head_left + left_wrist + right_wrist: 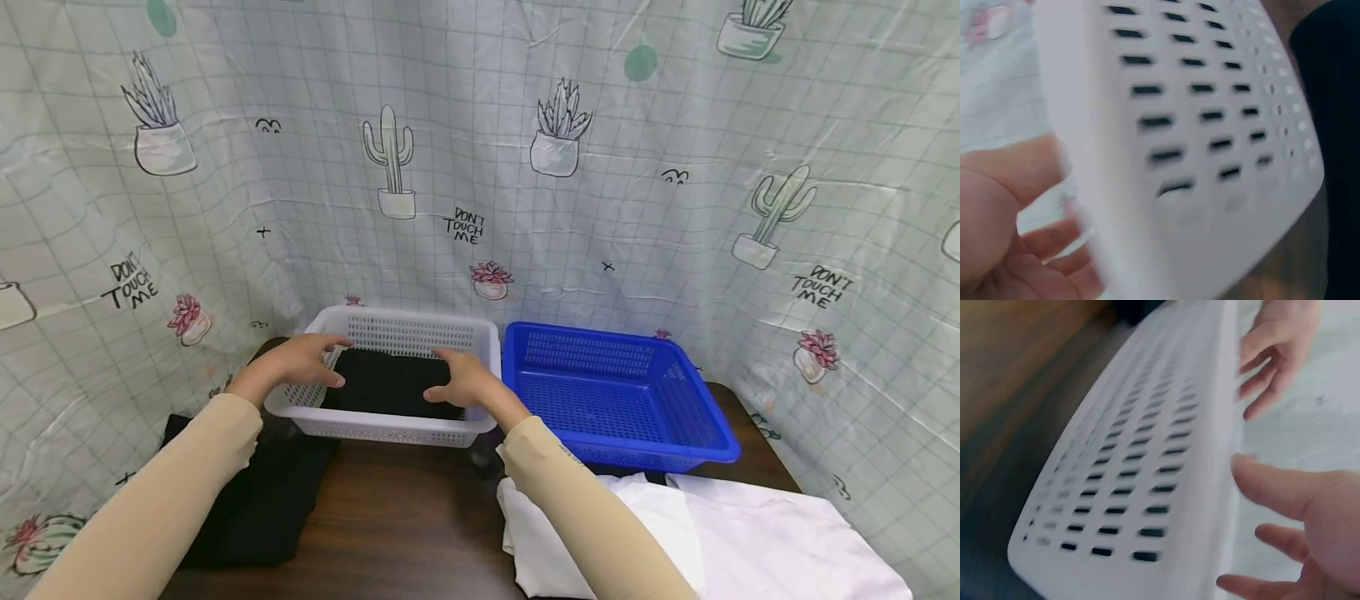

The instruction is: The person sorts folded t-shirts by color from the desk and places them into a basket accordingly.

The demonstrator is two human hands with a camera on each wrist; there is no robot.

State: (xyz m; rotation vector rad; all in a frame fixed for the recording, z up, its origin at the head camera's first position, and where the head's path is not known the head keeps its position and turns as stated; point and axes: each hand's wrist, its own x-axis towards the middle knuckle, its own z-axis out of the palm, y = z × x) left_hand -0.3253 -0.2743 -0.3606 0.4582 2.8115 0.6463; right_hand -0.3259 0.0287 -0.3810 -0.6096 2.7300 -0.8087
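A white perforated plastic basket (390, 427) sits at the back of the table with a folded black cloth (393, 383) lying in it. My left hand (303, 362) is over the basket's left end, fingers spread and thumb apart, near the cloth's left edge. Over the right end, my right hand (465, 379) has its thumb and fingers parted beside the cloth's right edge. Neither hand grips anything. In the left wrist view the basket's wall (1197, 150) hides part of the left fingers. The right wrist view has both hands beyond the basket's rim (1210, 425).
Right of the white basket stands a blue perforated basket (592, 408). White folded cloths (780, 537) lie in front of it. More black cloth (262, 500) is at the left of the brown table (405, 517). A cactus-print curtain (480, 150) hangs behind.
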